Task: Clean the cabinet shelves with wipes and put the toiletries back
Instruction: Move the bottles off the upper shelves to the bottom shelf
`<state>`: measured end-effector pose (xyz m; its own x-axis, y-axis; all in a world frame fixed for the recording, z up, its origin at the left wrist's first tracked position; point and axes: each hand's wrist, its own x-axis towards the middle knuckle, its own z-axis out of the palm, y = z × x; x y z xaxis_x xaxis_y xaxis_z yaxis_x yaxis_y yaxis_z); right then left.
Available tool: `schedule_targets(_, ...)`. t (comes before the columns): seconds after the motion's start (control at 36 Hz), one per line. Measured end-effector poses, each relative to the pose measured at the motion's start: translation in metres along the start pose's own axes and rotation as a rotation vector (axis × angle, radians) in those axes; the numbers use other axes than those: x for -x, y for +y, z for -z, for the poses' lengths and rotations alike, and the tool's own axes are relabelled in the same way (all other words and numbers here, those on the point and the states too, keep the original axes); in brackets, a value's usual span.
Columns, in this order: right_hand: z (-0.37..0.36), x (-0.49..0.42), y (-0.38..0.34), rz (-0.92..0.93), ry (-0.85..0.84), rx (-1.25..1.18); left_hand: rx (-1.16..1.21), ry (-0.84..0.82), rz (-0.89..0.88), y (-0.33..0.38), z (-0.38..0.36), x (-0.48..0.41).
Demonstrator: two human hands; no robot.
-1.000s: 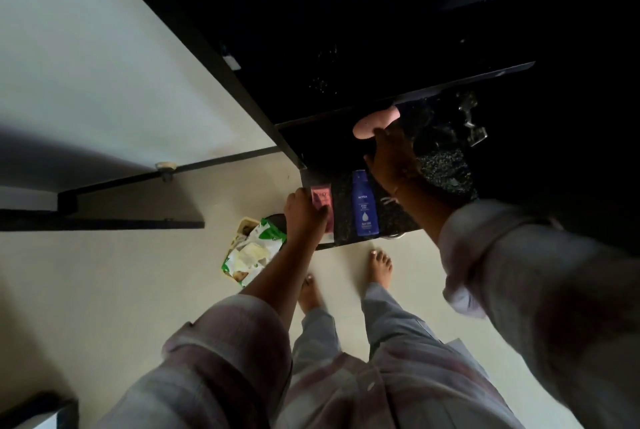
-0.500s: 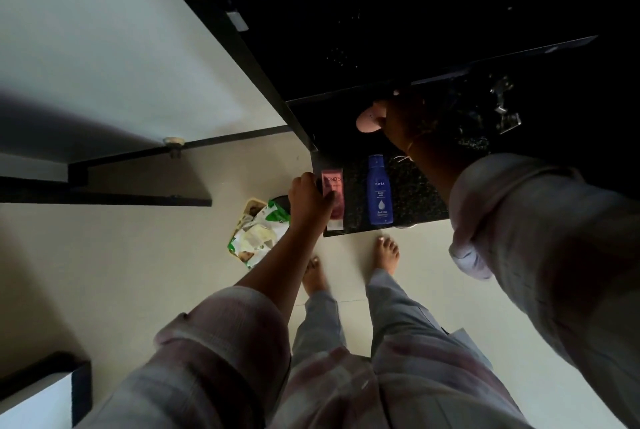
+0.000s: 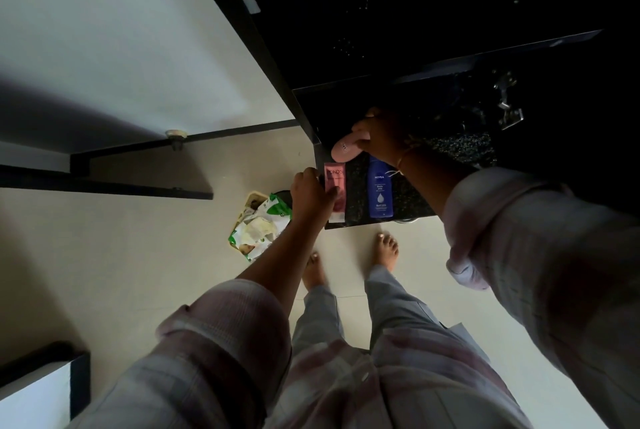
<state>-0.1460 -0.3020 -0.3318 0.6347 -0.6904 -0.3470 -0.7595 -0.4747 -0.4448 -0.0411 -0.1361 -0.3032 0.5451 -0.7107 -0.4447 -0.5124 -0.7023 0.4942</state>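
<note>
— Right hand [image 3: 381, 138] grasps the pink oval case [image 3: 347, 149] above the speckled slab [image 3: 408, 200]; left hand [image 3: 310, 195] grips the pink tube [image 3: 335, 186] lying there.
— The risk?
— I think the right sleeve [image 3: 485, 221] may sweep the blue bottle [image 3: 380, 189], lying just beside the tube, off the front edge.

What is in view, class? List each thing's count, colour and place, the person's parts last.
Shelf: one, dark speckled, centre.
Tube: one, pink, shelf's left edge.
Bottle: one, blue, on the shelf, right of the tube.
Oval case: one, pink, above the shelf.
Wipes pack: one, green and white, on the floor.
Cabinet door: one, white, upper left.
Left hand: one, grips the tube.
Right hand: one, holds the oval case.
Feet: two, bare, on the floor.
</note>
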Motion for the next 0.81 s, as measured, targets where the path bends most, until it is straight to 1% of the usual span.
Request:
schedule_targets(0.06,-0.003,0.004,-0.001,-0.004,-0.022,-0.008,0.005,0.006,0.004,-0.001,-0.001,0.001)
schedule_targets(0.11,-0.002,0.007,-0.002,0.001,0.002,-0.023,0.012,0.009,0.006,-0.002,-0.001,0.002)
schedule_targets(0.28,0.006,0.014,-0.002,-0.066,0.066,-0.108,0.022,0.016,0.01,-0.002,0.005,0.008)
schedule_targets(0.33,0.011,0.02,0.0,-0.085,0.094,-0.103,0.007,0.031,-0.01,-0.002,0.009,0.012)
schedule_targets(0.56,0.023,0.075,0.001,-0.212,0.247,-0.107,-0.183,0.06,-0.3,0.018,0.041,0.036)
schedule_targets(0.64,0.031,0.101,-0.008,-0.231,0.346,-0.095,-0.255,0.093,-0.388,0.027,0.052,0.044)
schedule_targets(0.72,0.044,0.126,-0.021,-0.252,0.46,-0.059,-0.235,0.161,-0.469,0.041,0.067,0.056)
schedule_targets(0.81,0.063,0.151,-0.038,-0.24,0.576,-0.02,-0.198,0.233,-0.591,0.059,0.085,0.074)
